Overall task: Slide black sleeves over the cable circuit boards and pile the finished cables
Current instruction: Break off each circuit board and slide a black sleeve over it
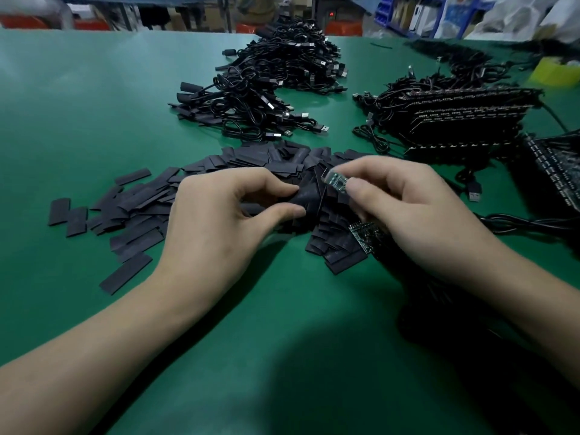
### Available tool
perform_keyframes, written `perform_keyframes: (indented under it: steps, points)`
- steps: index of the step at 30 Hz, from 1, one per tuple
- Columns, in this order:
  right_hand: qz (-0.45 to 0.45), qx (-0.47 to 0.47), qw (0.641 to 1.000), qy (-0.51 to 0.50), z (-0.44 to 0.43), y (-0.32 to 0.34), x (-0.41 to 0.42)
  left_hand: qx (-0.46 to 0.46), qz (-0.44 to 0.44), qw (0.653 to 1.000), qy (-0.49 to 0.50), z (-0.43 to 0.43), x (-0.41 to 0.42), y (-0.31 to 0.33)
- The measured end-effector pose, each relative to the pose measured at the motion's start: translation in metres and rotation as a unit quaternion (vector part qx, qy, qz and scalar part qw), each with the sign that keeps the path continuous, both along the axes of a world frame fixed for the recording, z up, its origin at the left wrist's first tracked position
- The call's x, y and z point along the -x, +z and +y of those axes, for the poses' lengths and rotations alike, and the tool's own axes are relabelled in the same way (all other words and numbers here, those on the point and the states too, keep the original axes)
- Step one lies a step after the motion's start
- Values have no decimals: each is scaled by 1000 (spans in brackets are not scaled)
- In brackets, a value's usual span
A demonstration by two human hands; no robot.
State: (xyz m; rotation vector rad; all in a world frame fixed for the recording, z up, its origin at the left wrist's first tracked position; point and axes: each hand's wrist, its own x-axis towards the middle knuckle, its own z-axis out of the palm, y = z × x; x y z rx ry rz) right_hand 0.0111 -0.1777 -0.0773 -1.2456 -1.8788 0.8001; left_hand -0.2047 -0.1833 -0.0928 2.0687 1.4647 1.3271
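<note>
My left hand (226, 211) pinches a black sleeve (306, 197) between thumb and forefinger, above a spread heap of flat black sleeves (135, 215). My right hand (405, 208) grips a small circuit board (337, 182) by thumb and fingertips, its end just right of the sleeve's mouth. A second bare board (361, 235) lies under my right palm. Behind the heap sits a pile of sleeved black USB cables (251, 111).
A stack of unsleeved cables with boards (455, 120) lies at the right, more boards (555, 171) at the right edge. A larger cable pile (301, 54) sits farther back. A yellow tape roll (555, 72) stands far right. The green table (78, 105) stretches to the left.
</note>
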Motion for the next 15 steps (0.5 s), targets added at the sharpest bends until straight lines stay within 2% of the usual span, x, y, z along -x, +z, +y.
perform_keyframes:
  steps: [7,15]
  points:
    - [40,-49,998,0,0,-7,-2,11,-9,1000,0,3,2,0]
    - [53,-24,998,11,1,-8,-3,16,-7,1000,-11,3,1,-1]
